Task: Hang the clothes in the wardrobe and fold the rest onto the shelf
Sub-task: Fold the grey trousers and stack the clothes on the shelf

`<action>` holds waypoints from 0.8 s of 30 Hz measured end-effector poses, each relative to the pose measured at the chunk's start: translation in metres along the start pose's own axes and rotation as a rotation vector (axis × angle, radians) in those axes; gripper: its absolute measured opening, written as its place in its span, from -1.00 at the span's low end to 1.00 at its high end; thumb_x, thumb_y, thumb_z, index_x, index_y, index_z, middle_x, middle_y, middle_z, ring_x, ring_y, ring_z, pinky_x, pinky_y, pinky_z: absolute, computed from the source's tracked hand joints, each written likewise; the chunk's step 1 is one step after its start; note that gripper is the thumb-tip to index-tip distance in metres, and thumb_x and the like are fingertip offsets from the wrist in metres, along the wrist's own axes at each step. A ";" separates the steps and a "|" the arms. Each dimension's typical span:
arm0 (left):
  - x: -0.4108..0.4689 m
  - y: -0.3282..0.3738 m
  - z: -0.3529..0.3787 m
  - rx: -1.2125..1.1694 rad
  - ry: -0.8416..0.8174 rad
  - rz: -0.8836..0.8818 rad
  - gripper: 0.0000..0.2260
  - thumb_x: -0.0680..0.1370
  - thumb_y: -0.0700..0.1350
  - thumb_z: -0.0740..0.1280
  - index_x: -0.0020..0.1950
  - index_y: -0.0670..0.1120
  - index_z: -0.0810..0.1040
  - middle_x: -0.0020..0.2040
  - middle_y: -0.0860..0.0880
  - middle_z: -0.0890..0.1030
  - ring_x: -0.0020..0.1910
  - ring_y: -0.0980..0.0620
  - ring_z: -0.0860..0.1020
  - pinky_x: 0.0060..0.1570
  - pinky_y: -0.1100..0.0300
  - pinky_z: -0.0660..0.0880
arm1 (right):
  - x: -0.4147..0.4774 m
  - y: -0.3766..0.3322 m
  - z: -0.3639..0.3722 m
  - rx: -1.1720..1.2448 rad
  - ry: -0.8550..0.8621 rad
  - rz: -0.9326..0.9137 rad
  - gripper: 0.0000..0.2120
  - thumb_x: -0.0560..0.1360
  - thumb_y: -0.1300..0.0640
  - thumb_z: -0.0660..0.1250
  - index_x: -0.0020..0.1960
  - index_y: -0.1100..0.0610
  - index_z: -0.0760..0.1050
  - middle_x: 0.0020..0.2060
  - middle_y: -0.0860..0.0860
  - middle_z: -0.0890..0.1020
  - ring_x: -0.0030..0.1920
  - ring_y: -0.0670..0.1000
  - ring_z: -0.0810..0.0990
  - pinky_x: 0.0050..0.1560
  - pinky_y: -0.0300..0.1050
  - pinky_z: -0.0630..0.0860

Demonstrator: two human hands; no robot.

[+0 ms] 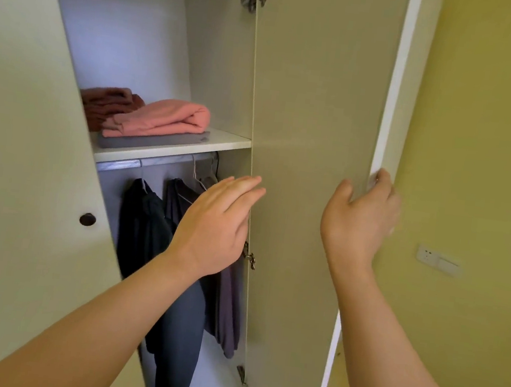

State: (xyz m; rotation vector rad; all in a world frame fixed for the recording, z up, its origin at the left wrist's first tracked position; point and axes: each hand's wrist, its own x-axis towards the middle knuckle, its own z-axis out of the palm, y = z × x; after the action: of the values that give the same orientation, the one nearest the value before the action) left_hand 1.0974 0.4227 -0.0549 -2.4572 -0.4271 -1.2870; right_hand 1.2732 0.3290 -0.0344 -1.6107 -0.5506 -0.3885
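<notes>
Apparently to swing it, our right hand (pixel 361 218) curls its fingers round the door (pixel 318 105) edge. Our left hand (pixel 215 230) hovers flat, empty.

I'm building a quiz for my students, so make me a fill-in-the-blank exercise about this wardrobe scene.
1. The folded pink garment tops a pile on the white ____.
2. The right hand grips the edge of the open ____.
3. The left hand, fingers straight, holds ____.
4. The dark clothes hang ____ that pile.
Missing words: shelf; door; nothing; below.
</notes>
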 end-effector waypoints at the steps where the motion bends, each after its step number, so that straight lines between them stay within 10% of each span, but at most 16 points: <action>1: 0.000 -0.002 -0.002 -0.002 0.015 -0.009 -0.63 0.52 -0.37 0.31 0.33 -0.25 0.55 0.37 -0.14 0.52 0.35 -0.06 0.48 0.48 0.09 0.27 | -0.006 -0.002 0.002 0.014 0.013 -0.016 -0.55 0.62 0.08 0.19 0.48 0.16 0.31 0.30 0.12 0.44 0.35 0.16 0.37 0.39 0.08 0.24; 10: -0.014 -0.033 -0.030 0.068 0.167 -0.148 -0.58 0.62 -0.16 0.20 0.48 -0.23 0.35 0.51 -0.15 0.35 0.51 0.01 0.28 0.48 0.13 0.22 | -0.083 -0.029 0.035 0.356 -0.285 -0.337 -0.71 0.59 0.03 0.33 0.27 0.07 0.42 0.08 -0.17 0.42 0.09 -0.19 0.47 0.07 -0.41 0.42; 18: -0.066 -0.086 -0.069 0.322 0.112 -0.109 -0.56 0.61 -0.20 0.24 0.48 -0.26 0.35 0.50 -0.23 0.34 0.50 -0.16 0.32 0.43 -0.11 0.33 | -0.118 -0.079 0.100 0.270 -0.671 -0.724 -0.57 0.63 0.09 0.26 0.46 0.19 0.35 0.50 0.09 0.36 0.45 0.07 0.40 0.42 0.07 0.39; 24: -0.098 -0.124 -0.087 0.602 -0.180 -0.322 -0.56 0.66 -0.13 0.12 0.55 -0.15 0.28 0.58 -0.12 0.22 0.57 -0.13 0.17 0.52 -0.09 0.16 | -0.139 -0.098 0.176 -0.148 -1.005 -1.035 -0.41 0.61 0.21 0.12 0.60 0.15 0.05 0.61 0.11 -0.03 0.58 0.10 0.07 0.53 0.05 0.14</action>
State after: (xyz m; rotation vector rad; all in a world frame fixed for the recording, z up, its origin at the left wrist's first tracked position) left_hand 0.9292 0.4873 -0.0712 -2.0360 -1.1134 -0.8647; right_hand 1.0914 0.4919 -0.0511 -1.4668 -2.1862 -0.3366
